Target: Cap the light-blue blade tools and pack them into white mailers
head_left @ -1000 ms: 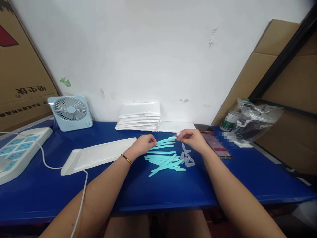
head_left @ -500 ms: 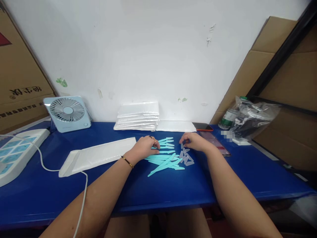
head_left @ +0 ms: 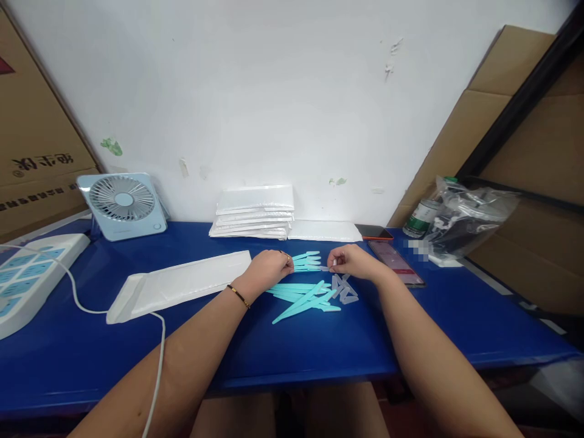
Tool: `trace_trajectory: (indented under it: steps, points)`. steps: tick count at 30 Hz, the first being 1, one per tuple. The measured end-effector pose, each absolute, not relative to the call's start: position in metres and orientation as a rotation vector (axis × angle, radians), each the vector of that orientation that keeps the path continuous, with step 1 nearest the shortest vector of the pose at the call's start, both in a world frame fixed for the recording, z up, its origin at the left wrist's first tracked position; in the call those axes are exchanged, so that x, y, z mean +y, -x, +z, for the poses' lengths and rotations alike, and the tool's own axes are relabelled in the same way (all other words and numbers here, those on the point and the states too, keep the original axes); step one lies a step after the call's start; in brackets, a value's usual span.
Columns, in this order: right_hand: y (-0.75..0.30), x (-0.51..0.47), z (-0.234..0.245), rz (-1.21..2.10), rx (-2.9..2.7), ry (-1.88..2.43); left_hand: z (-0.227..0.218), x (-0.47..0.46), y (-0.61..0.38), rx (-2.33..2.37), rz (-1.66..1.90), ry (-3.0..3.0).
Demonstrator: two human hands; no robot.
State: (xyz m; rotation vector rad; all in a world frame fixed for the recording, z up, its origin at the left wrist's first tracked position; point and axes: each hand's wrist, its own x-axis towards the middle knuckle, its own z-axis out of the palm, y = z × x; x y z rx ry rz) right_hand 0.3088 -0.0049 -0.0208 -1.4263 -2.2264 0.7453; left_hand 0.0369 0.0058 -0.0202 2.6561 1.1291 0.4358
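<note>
Several slim turquoise plastic sticks (head_left: 301,296) lie in a loose pile on the blue table (head_left: 319,347). Beside them on the right is a small heap of pale translucent caps (head_left: 344,289). My left hand (head_left: 269,267) is closed on the near end of one turquoise stick (head_left: 308,263) at the far side of the pile, a ring on one finger and a bracelet at the wrist. My right hand (head_left: 349,261) pinches a small translucent cap at the other end of that stick, just above the heap.
A white padded mailer (head_left: 177,283) lies left of the pile; a stack of them (head_left: 253,213) stands at the wall. A small fan (head_left: 122,204), a power strip (head_left: 27,277) with its cable, two phones (head_left: 395,261), a bottle and a plastic bag (head_left: 465,219) ring the table.
My right hand dropped from the stick to the cap heap, pinched a cap and came back to the stick's tip. My left hand stayed on the sticks.
</note>
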Motion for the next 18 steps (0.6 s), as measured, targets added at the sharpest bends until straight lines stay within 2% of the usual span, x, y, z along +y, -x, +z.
trace_trajectory:
  steps: [8,13,18]
  points:
    - [-0.285,-0.009,-0.021,0.664,-2.253,1.374,-0.023,0.005,-0.043,1.181,0.427,-2.580]
    - [-0.293,-0.010,-0.016,0.667,-2.194,1.370,-0.015,-0.008,-0.045,1.196,0.570,-2.601]
    - [-0.304,-0.022,0.004,0.826,-2.395,1.351,-0.006,-0.029,-0.047,0.995,0.299,-2.559]
